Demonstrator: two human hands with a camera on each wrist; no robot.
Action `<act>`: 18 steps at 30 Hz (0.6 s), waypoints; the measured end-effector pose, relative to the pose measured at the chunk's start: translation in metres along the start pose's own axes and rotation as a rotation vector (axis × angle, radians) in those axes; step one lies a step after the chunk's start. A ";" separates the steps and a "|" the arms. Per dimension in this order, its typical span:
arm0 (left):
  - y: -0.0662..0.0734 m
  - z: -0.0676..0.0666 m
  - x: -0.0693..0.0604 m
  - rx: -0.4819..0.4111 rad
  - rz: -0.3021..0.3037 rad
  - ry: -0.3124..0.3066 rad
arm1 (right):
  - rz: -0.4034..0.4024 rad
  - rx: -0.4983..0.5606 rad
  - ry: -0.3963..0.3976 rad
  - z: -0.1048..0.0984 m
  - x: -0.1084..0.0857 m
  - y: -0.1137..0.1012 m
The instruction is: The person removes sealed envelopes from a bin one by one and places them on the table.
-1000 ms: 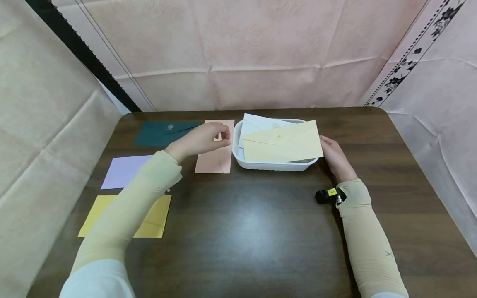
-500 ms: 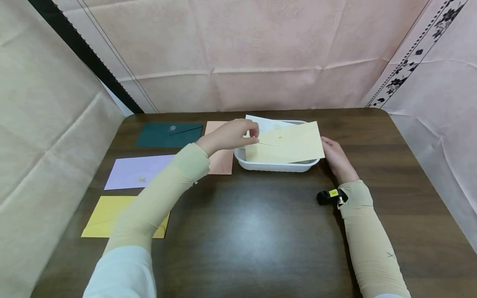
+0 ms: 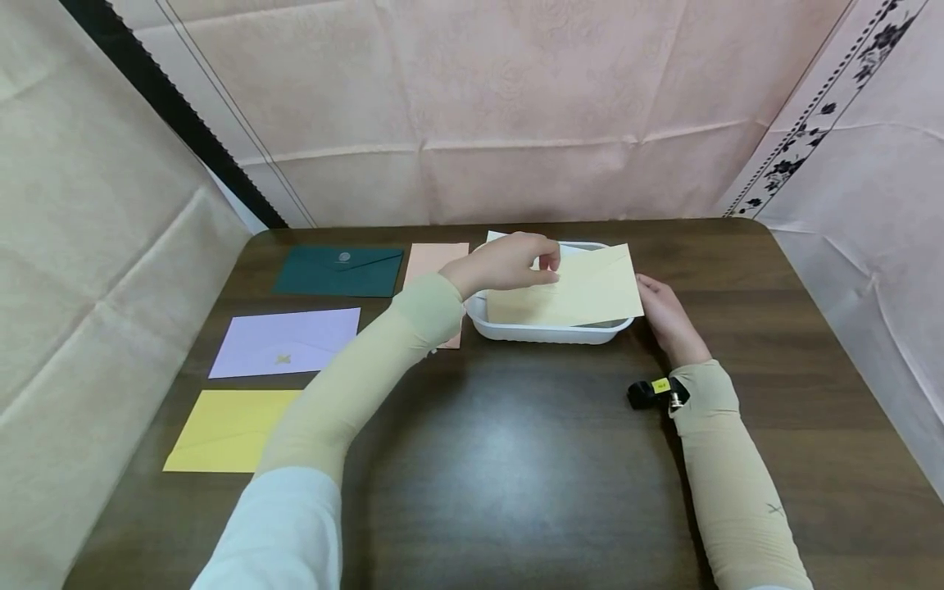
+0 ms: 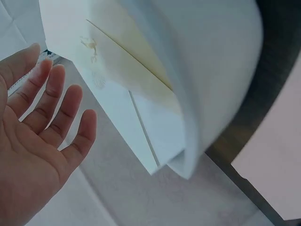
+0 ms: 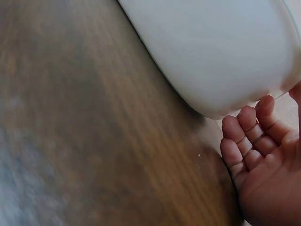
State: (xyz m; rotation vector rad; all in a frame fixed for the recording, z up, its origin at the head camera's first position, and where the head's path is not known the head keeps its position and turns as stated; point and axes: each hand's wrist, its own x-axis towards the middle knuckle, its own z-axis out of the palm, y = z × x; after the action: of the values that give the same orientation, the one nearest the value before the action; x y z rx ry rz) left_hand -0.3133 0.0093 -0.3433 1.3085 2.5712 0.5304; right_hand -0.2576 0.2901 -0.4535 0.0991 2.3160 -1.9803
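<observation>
A white tray (image 3: 546, 334) holds a cream envelope (image 3: 583, 295) lying over a white one (image 3: 496, 236). My left hand (image 3: 509, 264) is above the cream envelope; in the left wrist view the left hand (image 4: 42, 136) has relaxed, spread fingers and holds nothing, apart from the envelopes (image 4: 113, 56). My right hand (image 3: 669, 319) is at the tray's right end. The right wrist view shows the right hand (image 5: 268, 160) with bent fingertips against the end of the tray (image 5: 211, 56); its thumb is mostly out of frame.
Left of the tray lie a pink envelope (image 3: 431, 258), a dark green one (image 3: 335, 272), a lilac one (image 3: 283, 340) and a yellow one (image 3: 229, 426) on the brown table (image 3: 516, 459). Cloth (image 3: 516, 98) hangs behind the table.
My left hand has moved right, from over the pink envelope to over the cream one in the tray. The right hand has stayed at the tray's end.
</observation>
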 end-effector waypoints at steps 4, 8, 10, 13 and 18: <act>0.004 0.003 0.007 -0.002 -0.007 -0.009 | 0.004 -0.002 -0.001 -0.001 0.001 0.001; 0.005 0.004 0.012 0.002 -0.004 -0.017 | 0.010 0.006 -0.002 -0.001 0.001 0.001; 0.005 0.004 0.014 -0.003 -0.004 -0.019 | 0.014 0.006 -0.002 -0.001 0.001 0.000; 0.005 0.003 0.017 -0.012 -0.008 -0.022 | 0.019 -0.001 -0.001 -0.001 0.001 0.000; 0.005 0.005 0.024 -0.022 -0.022 -0.035 | 0.008 -0.003 0.002 0.000 0.000 -0.001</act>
State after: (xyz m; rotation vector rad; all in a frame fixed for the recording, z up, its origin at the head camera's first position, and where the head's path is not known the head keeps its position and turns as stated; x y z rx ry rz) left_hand -0.3219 0.0332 -0.3462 1.2695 2.5410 0.5259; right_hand -0.2576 0.2897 -0.4525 0.1099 2.3162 -1.9746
